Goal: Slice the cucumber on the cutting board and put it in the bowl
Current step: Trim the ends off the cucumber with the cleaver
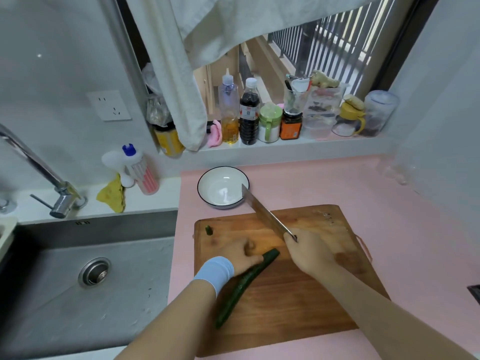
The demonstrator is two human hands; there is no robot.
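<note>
We saw the sink point(91, 276) at the left of the pink table point(337, 183). On the cutting board point(298, 302) a small cut end point(208, 230) lay near the far left corner. Our left hand point(240, 252) pressed down on the cucumber point(245, 283), fingers curled against it. Our right hand point(310, 252) gripped the knife point(265, 214), its blade raised, tip over the empty bowl point(222, 187).

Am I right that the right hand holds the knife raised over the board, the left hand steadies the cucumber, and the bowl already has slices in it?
Not quite. In the head view the bowl is empty. The rest stands: the right hand holds the knife over the cutting board, and the left hand steadies the cucumber.
</note>
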